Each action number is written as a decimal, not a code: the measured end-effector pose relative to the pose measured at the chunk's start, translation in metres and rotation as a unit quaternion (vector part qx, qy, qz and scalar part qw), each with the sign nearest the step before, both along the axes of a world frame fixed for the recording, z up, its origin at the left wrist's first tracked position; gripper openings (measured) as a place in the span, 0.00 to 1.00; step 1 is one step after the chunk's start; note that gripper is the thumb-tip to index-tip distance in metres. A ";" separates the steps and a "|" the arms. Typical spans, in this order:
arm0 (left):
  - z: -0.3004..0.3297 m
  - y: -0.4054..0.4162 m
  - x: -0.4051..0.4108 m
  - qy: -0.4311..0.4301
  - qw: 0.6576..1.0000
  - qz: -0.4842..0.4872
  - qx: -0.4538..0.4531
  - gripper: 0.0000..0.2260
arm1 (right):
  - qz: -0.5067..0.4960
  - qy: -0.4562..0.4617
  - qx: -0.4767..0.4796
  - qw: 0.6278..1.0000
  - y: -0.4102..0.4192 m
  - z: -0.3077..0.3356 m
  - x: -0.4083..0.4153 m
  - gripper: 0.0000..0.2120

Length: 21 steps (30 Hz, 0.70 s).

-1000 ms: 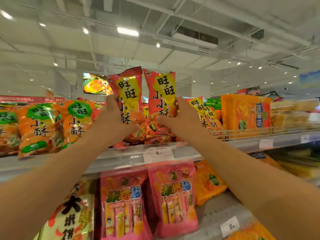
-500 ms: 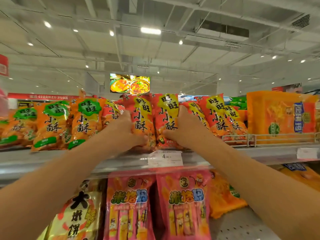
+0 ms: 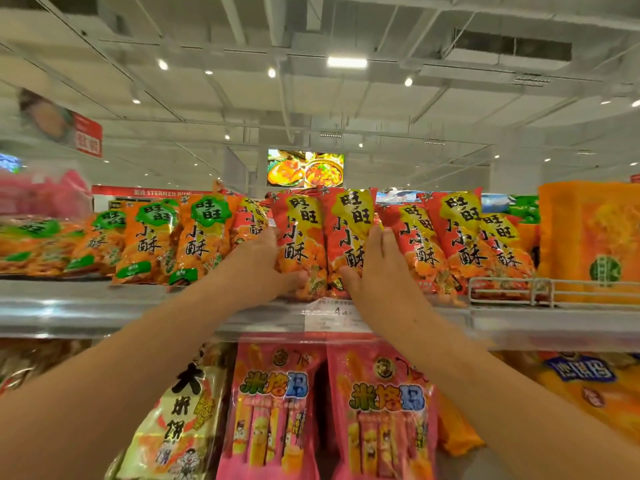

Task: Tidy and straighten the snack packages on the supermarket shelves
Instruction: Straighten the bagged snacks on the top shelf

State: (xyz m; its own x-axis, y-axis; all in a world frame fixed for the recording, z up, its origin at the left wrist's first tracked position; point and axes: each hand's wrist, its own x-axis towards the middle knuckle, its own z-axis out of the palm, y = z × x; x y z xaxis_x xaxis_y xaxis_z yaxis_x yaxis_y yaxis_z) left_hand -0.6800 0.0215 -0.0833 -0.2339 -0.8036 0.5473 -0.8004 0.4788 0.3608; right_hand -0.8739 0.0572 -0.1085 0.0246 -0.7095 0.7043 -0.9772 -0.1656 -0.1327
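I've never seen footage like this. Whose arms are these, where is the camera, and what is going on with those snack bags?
No machine here: a person wears a wide-angle camera on the head, so you see their own two bare arms reaching forward. The left hand and right hand each grip one of two red snack bags standing side by side on the top shelf, just above a price tag. Orange bags with green labels stand to the left, more red ones to the right. Pink packages hang below.

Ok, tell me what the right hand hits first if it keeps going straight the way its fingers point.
Probably the red snack bag that the right hand already grips; past its edge, likely the neighbouring red bag, though depth is unclear.
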 end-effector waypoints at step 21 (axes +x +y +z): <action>-0.087 0.172 0.436 -0.113 0.911 0.386 -0.096 0.19 | 0.332 0.214 -0.022 0.918 -0.032 -0.033 0.434 0.36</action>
State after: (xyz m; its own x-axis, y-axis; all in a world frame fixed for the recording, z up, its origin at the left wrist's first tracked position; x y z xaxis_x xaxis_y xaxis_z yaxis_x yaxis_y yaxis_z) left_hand -0.2439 0.1938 -0.1707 0.2356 -0.6716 0.7025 -0.9687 -0.2205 0.1140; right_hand -0.4401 0.0251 -0.1412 0.7227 -0.4089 0.5572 -0.6202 -0.7394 0.2619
